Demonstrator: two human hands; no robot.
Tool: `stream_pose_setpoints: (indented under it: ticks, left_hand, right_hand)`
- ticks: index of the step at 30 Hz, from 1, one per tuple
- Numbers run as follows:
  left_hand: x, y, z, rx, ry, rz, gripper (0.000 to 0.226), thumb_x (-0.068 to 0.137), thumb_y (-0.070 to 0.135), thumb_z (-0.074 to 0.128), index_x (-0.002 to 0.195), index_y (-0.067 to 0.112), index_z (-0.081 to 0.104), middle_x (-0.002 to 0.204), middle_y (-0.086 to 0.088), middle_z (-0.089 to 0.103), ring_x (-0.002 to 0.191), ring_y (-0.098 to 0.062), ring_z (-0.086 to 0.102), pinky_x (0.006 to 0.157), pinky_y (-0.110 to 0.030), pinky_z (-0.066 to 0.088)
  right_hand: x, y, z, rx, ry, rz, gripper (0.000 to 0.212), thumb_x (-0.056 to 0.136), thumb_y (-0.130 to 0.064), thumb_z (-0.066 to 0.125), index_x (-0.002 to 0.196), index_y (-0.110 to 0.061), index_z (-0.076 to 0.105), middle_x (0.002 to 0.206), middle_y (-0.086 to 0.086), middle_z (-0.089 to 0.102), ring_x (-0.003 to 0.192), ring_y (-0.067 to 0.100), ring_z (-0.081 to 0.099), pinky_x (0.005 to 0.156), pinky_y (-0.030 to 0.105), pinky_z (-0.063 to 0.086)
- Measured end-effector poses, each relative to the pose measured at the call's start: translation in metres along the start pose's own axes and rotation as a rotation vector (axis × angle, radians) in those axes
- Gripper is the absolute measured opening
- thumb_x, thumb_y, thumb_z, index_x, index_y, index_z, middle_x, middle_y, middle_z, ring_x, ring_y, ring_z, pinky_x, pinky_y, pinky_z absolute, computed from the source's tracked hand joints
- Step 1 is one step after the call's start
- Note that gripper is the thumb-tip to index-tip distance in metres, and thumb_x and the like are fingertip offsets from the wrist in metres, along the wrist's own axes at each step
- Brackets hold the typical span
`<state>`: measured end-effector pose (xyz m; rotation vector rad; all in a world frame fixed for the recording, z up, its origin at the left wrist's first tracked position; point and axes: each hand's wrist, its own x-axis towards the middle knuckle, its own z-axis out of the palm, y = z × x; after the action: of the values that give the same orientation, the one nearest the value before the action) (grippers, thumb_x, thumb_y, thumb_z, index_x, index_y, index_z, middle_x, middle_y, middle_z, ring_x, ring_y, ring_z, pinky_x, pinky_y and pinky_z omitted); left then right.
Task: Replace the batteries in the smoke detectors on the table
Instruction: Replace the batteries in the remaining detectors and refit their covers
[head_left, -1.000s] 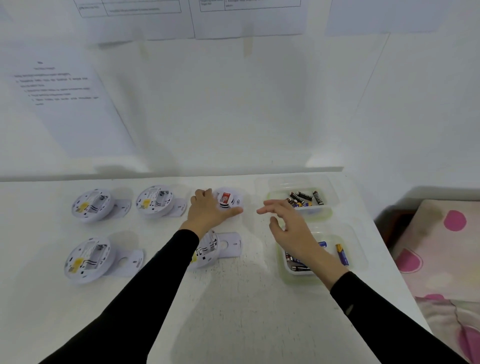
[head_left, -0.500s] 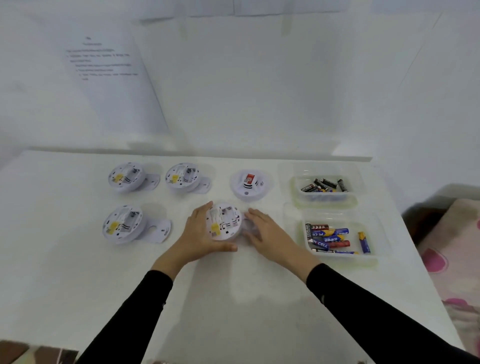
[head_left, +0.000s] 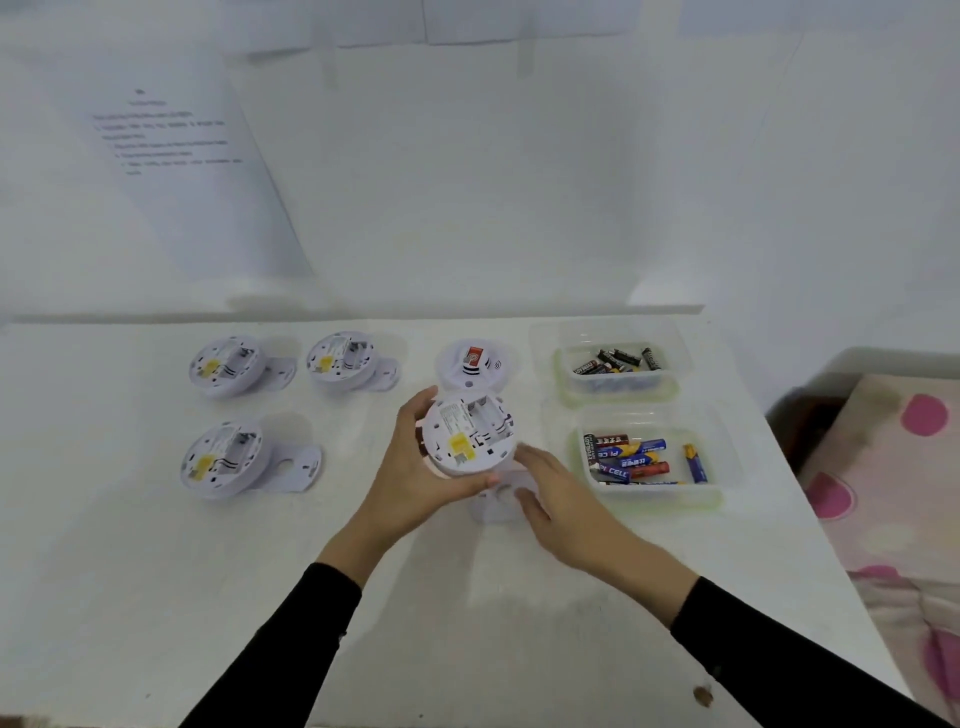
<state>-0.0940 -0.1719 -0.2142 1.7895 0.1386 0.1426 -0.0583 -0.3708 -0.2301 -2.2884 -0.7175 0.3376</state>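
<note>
While gripped, the detector bares its battery bay.

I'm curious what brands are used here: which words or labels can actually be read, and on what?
"CELL": on a blue battery in the nearer tub.
Wall sheet: print too blurred to read.
Yellow sticker on the held smoke detector, red label on the one behind, other batteries: too small.

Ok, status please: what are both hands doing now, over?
Left hand grips the smoke detector, back side up, battery bay looks empty. Right hand touches the mounting plate. Nothing in the way.
</note>
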Motion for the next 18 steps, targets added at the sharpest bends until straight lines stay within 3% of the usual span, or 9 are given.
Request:
stream_pose_setpoints:
  ticks: [3,5,7,9,11,14,16,18]
  left_hand:
    - [0.007,0.020,0.000,-0.060,-0.145,-0.030,0.100,0.049,0.026,0.098,0.127,0.032,0.035,0.134,0.002,0.052,0.116,-0.003,0.059,0.089,-0.024,0.054]
    - [0.014,0.031,-0.002,-0.153,-0.255,-0.039,0.100,0.044,0.032,0.096,0.128,0.027,0.041,0.132,-0.001,0.057,0.119,-0.013,0.060,0.091,-0.029,0.054]
    - [0.022,0.039,-0.002,-0.302,-0.360,-0.055,0.101,0.049,0.035,0.096,0.135,0.021,0.044,0.135,-0.004,0.059,0.124,-0.023,0.058,0.093,-0.032,0.053]
    - [0.029,0.047,0.004,-0.517,-0.434,-0.079,0.105,0.058,0.040,0.093,0.143,0.012,0.039,0.143,-0.013,0.053,0.132,-0.031,0.051,0.105,-0.040,0.047]
    - [0.033,0.056,0.013,-0.808,-0.464,-0.153,0.103,0.062,0.041,0.090,0.146,0.011,0.039,0.149,-0.018,0.045,0.136,-0.039,0.044,0.110,-0.050,0.040]
    - [0.038,0.064,0.028,-1.109,-0.450,-0.238,0.091,0.061,0.042,0.087,0.139,0.009,0.051,0.145,-0.024,0.048,0.128,-0.049,0.049,0.100,-0.061,0.045]
    - [0.040,0.069,0.037,-1.214,-0.450,-0.272,0.083,0.066,0.045,0.081,0.134,0.004,0.057,0.140,-0.026,0.052,0.121,-0.049,0.054,0.095,-0.061,0.049]
    - [0.045,0.073,0.044,-1.267,-0.444,-0.313,0.079,0.074,0.050,0.068,0.136,0.003,0.055,0.138,-0.024,0.054,0.115,-0.047,0.058,0.089,-0.055,0.054]
  right_hand:
    - [0.004,-0.025,-0.038,0.492,0.172,0.233,0.040,0.104,-0.024,0.039,0.143,-0.017,0.042,0.142,-0.005,0.049,0.129,0.010,0.046,0.107,0.024,0.037]
    - [0.010,-0.035,-0.062,0.895,0.132,0.354,0.035,0.103,-0.031,0.041,0.134,-0.019,0.052,0.127,-0.001,0.063,0.111,0.015,0.063,0.093,0.031,0.053]
    - [0.011,-0.038,-0.077,1.106,0.094,0.393,0.031,0.101,-0.030,0.046,0.124,-0.014,0.059,0.114,0.004,0.069,0.093,0.018,0.068,0.077,0.032,0.057]
    - [0.010,-0.037,-0.084,1.201,0.115,0.370,0.028,0.099,-0.027,0.051,0.120,-0.010,0.061,0.111,0.008,0.067,0.088,0.021,0.066,0.073,0.031,0.057]
    - [0.012,-0.030,-0.091,1.151,0.209,0.321,0.024,0.099,-0.023,0.052,0.117,-0.010,0.061,0.114,0.009,0.065,0.090,0.021,0.063,0.076,0.030,0.057]
    - [0.030,-0.007,-0.109,0.839,0.411,0.268,0.017,0.099,-0.017,0.052,0.113,-0.014,0.062,0.114,0.010,0.065,0.091,0.018,0.064,0.083,0.027,0.056]
    - [0.047,0.014,-0.122,0.614,0.451,0.257,0.017,0.098,-0.016,0.054,0.112,-0.018,0.064,0.109,0.005,0.067,0.099,0.019,0.064,0.092,0.030,0.053]
    - [0.066,0.034,-0.133,0.400,0.386,0.255,0.020,0.096,-0.014,0.055,0.113,-0.017,0.067,0.110,0.001,0.067,0.105,0.018,0.063,0.096,0.029,0.049]
